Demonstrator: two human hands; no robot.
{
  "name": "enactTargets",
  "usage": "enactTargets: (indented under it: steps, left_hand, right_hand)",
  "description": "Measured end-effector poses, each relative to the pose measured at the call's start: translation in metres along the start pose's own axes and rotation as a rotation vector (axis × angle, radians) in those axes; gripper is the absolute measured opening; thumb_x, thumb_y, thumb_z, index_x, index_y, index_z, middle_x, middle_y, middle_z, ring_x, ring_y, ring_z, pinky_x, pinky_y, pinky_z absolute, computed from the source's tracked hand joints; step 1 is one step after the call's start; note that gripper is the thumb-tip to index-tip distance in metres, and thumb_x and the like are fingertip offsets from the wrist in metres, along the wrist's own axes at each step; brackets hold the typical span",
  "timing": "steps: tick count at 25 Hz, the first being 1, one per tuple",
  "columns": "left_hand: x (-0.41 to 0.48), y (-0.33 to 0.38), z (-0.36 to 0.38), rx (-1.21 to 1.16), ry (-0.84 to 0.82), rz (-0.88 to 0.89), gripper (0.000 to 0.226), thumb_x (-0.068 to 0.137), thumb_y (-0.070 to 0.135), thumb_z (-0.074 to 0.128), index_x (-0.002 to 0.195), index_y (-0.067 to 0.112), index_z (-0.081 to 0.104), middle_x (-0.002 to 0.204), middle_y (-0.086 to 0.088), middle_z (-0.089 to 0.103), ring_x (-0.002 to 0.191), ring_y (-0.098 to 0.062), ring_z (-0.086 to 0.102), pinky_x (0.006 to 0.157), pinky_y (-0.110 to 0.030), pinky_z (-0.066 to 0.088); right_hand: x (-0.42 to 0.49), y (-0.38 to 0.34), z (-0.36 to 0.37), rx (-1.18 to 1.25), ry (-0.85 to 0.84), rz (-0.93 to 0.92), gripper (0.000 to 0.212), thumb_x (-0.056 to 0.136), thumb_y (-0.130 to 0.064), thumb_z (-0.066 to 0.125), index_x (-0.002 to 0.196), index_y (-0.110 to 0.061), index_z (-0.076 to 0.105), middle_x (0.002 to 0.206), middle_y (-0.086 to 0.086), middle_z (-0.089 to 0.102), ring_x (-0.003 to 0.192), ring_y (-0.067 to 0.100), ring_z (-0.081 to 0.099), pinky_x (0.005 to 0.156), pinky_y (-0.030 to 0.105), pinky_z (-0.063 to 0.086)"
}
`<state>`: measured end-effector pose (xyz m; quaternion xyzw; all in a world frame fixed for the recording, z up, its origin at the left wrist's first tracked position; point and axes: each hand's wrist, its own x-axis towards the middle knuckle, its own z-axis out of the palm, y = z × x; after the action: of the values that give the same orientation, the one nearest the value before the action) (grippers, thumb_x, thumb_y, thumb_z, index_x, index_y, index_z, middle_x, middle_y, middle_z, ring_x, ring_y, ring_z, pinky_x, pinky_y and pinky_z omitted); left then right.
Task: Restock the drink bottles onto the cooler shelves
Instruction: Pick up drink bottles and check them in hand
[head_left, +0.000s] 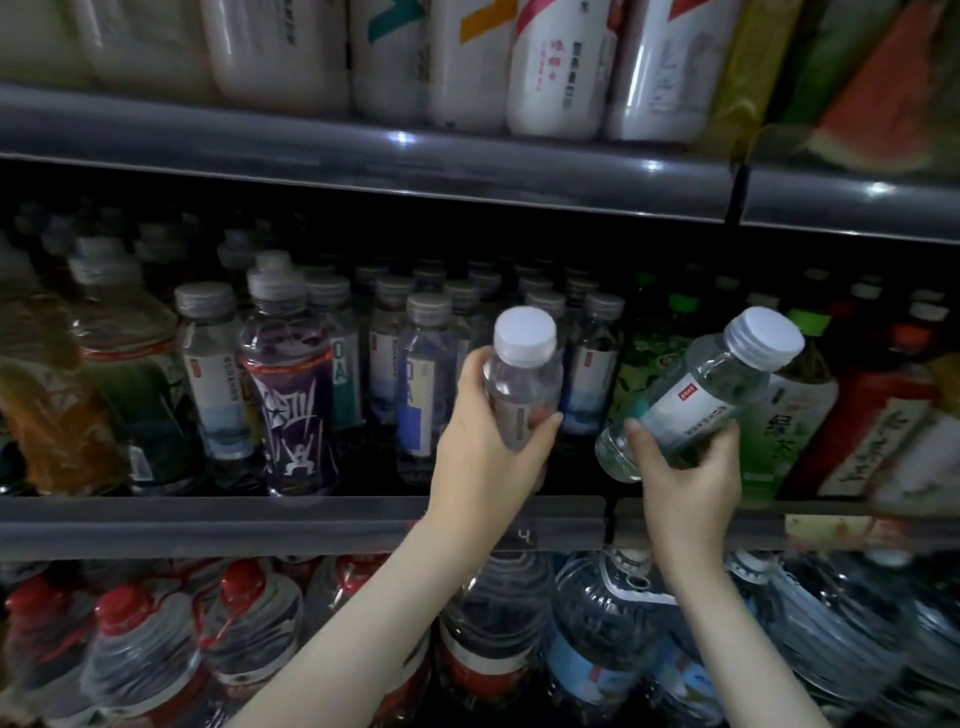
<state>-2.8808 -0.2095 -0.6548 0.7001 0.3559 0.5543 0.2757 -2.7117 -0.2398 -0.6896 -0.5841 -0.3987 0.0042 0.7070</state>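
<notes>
My left hand (485, 441) grips a clear white-capped water bottle (523, 371) upright, just above the front of the middle shelf (208, 525), in front of a row of similar bottles. My right hand (685, 483) holds a second clear bottle (701, 389) with a white label, tilted with its cap up and to the right, in front of the green tea bottles (649, 374). Both hands are above the shelf's front rail.
The middle shelf holds rows of grey-capped clear bottles (426, 384), a purple bottle (291, 395), yellow drinks at the left and red-labelled ones (883, 415) at the right. White bottles (561, 67) stand on the shelf above. Large water jugs (613, 649) fill the shelf below.
</notes>
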Motion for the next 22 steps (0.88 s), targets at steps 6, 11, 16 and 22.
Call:
enactTargets:
  steps: [6, 11, 16, 22]
  left_hand:
    - [0.028, -0.011, 0.037, 0.101, -0.038, -0.068, 0.087, 0.083, 0.036, 0.07, 0.149, 0.015, 0.015, 0.138, -0.002, 0.049, 0.122, -0.018, 0.051, 0.091, -0.026, 0.045]
    - [0.035, -0.025, 0.045, 0.25, -0.073, -0.044, 0.087, 0.085, 0.041, 0.066, 0.148, 0.01, 0.015, 0.139, -0.011, 0.047, 0.12, -0.026, 0.052, 0.086, -0.032, 0.048]
    - [0.032, -0.025, 0.043, 0.321, -0.174, -0.026, 0.087, 0.087, 0.043, 0.063, 0.151, 0.016, 0.011, 0.142, -0.011, 0.037, 0.121, -0.029, 0.048, 0.085, -0.034, 0.046]
    - [0.007, -0.055, -0.023, 0.596, 0.336, 0.297, 0.056, 0.089, 0.016, 0.062, 0.139, 0.006, 0.038, 0.125, -0.02, 0.046, 0.112, -0.031, 0.043, 0.089, -0.044, 0.046]
  right_hand:
    - [0.007, 0.011, -0.009, 0.004, -0.038, 0.023, 0.057, 0.077, -0.023, 0.077, 0.125, -0.016, 0.049, 0.119, 0.001, 0.058, 0.109, 0.012, 0.054, 0.087, 0.016, 0.042]
    - [0.003, 0.007, 0.004, -0.012, -0.151, 0.05, 0.053, 0.077, -0.022, 0.077, 0.121, -0.024, 0.049, 0.116, -0.004, 0.058, 0.106, 0.01, 0.055, 0.083, 0.017, 0.042]
    - [0.001, -0.002, 0.005, -0.043, -0.231, 0.059, 0.056, 0.075, -0.023, 0.079, 0.124, -0.019, 0.052, 0.113, -0.007, 0.06, 0.103, 0.009, 0.057, 0.077, 0.009, 0.041]
    - [-0.024, -0.019, 0.01, -0.008, -0.246, -0.03, 0.054, 0.072, -0.024, 0.083, 0.116, -0.03, 0.053, 0.109, -0.012, 0.061, 0.101, 0.0, 0.057, 0.079, 0.012, 0.042]
